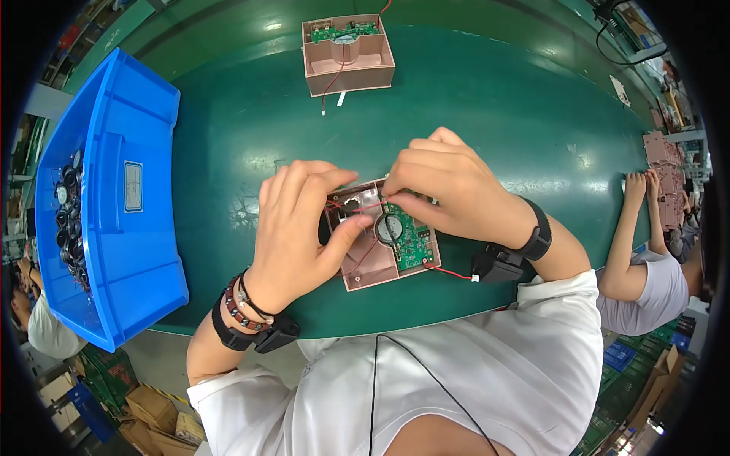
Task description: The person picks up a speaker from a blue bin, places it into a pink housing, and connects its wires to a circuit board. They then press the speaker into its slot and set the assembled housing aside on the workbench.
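In front of me lies a pinkish-brown plastic housing (365,278), its inside facing up. A green circuit board (414,245) fills its right part, and a round silvery disc (389,228) sits beside the board. My right hand (449,178) is over the housing's far edge, its thumb and forefinger pinching a thin red wire (370,206). My left hand (293,224) arches over the housing's left side, thumb apart from the fingers, near a small black part (349,207). Another red wire with a white plug (475,278) sticks out to the right.
A second housing (350,76) with board and wires stands farther back on the green table (251,114). At left is a large blue bin (144,228) holding several black round parts with wires. Another person's arms (635,220) work at the right, near stacked pinkish housings (665,178).
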The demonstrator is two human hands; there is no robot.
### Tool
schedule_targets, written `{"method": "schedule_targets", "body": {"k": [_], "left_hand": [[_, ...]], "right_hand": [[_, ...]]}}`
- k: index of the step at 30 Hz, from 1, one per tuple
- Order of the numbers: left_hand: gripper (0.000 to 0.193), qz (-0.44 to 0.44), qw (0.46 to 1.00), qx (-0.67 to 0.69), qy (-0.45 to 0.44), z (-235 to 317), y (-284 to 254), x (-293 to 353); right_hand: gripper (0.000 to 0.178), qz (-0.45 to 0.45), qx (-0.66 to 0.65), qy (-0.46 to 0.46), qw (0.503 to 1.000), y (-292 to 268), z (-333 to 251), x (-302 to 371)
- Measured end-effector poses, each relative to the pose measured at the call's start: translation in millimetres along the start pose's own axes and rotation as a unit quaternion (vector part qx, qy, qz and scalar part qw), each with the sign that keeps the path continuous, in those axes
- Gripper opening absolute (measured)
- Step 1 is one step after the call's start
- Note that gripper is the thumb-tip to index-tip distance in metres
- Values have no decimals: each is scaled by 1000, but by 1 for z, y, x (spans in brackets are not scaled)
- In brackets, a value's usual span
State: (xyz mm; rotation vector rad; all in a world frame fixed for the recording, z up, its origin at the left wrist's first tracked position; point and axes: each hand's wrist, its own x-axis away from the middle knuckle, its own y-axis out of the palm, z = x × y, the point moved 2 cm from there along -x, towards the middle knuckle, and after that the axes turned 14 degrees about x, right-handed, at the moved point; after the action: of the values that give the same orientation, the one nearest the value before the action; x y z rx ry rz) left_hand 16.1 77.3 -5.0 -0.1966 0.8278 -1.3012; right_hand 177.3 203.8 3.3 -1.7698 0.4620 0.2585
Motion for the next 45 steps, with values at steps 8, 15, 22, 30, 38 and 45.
{"method": "schedule_targets", "body": {"k": [8,15,22,30,38,45], "left_hand": [[82,-71,994,56,-57,-16,6,17],[85,-72,986,109,-103,-20,11,22],[84,-73,986,107,-102,-22,11,22],[82,-74,986,104,-104,-20,11,22],[81,-80,987,95,-100,-20,11,21],[79,-81,987,94,-105,-20,12,21]], "right_hand": [[12,-6,-132,170,976,25,7,20],[11,-31,-167,209,963,34,7,24],[14,-31,-147,193,970,32,7,23],[17,-20,-136,185,973,33,5,23],[18,-11,-52,189,981,25,-3,21],[19,-15,26,145,989,17,-4,17]]}}
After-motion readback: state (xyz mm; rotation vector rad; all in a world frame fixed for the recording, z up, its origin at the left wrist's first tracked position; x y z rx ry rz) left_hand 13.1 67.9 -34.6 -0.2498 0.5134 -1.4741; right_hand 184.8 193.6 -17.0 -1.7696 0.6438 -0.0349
